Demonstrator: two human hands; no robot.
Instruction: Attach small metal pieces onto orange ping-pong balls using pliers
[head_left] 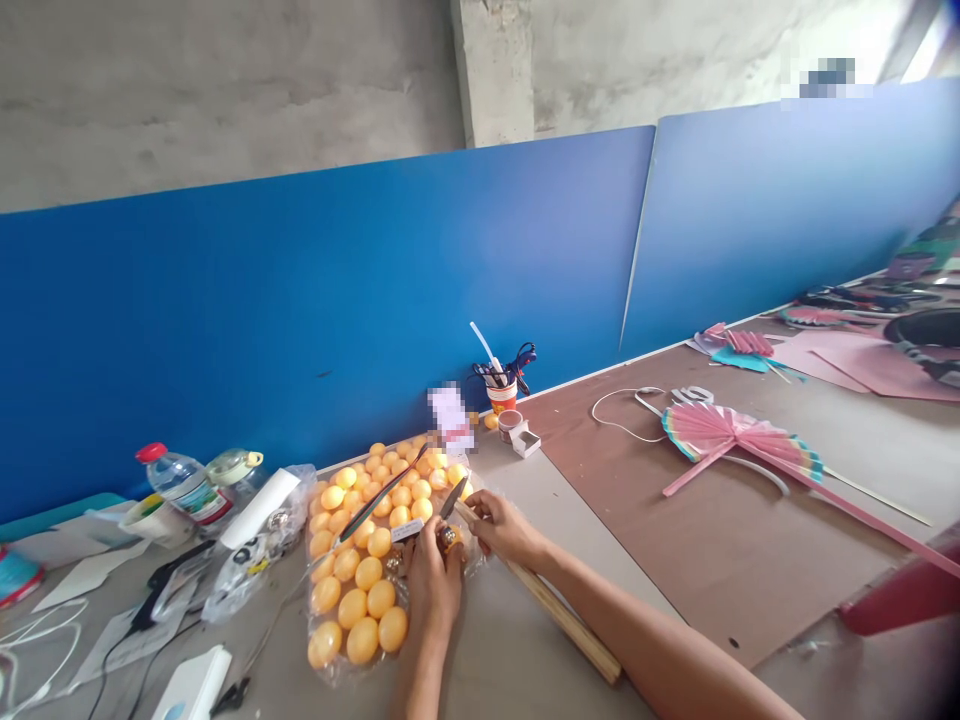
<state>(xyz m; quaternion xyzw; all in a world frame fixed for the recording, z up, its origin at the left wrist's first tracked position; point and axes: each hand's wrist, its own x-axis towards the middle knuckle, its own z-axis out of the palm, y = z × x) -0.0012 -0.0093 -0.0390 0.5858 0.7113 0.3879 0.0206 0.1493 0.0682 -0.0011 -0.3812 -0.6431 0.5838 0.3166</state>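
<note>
Wooden sticks (564, 622) over greyish table (491, 655); blue partition (300, 310) behind, wall (225, 90) probably concrete.

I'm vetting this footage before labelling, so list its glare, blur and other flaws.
Head view: pale glare veils the right blue panel; bright light washes out the top right; square pixelation hides patches there and behind the orange balls; the far right edge looks soft; the left hand and right hand look fairly sharp.
</note>
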